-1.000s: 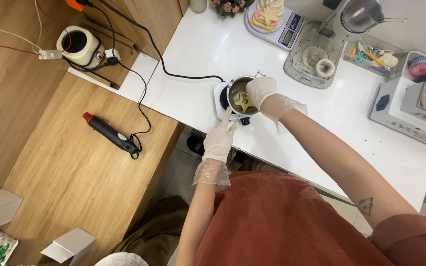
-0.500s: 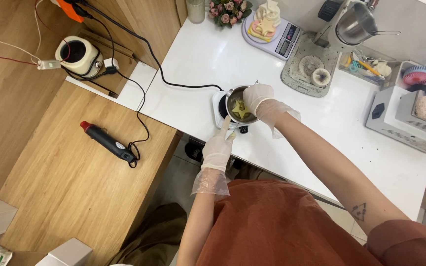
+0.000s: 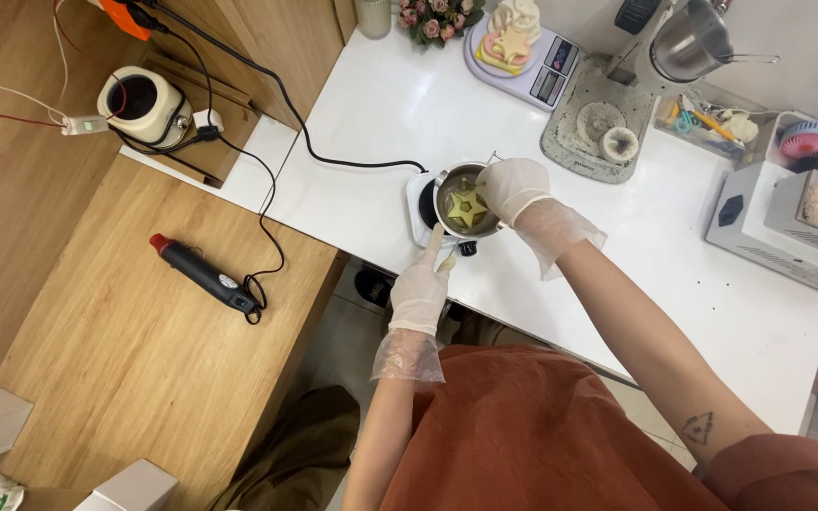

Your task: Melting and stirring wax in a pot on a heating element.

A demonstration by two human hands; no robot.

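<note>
The view has drawn in closer over the last second, and the small metal pot now shows its contents plainly: a pale yellow star lying in a yellowish, waxy-looking liquid. Earlier the right hand covered more of the pot's mouth; now it has shifted to the right side of the rim, which suggests the star has just been set in or is being steadied there.

The right hand, in a thin whitish glove, curls over the pot's right edge, fingers bent and closed at the rim; whether they pinch the rim itself or something small, I cannot tell. The left hand, gloved the same way with a crinkled clear cuff, sits just in front of the pot, its forefinger stretched out toward the pot's near side while the other fingers are folded in, gripping nothing I can see.

The pot stands on a small white hotplate at the near edge of the smooth white tabletop. A black cable runs from the hotplate off to the left. Behind the pot, farther across the tabletop, a scale carries pastel moulded shapes, and a speckled grey mat holds round pale pieces. Left of the pot, on the lower wooden bench, lies a black heat tool with a red tip.
</note>
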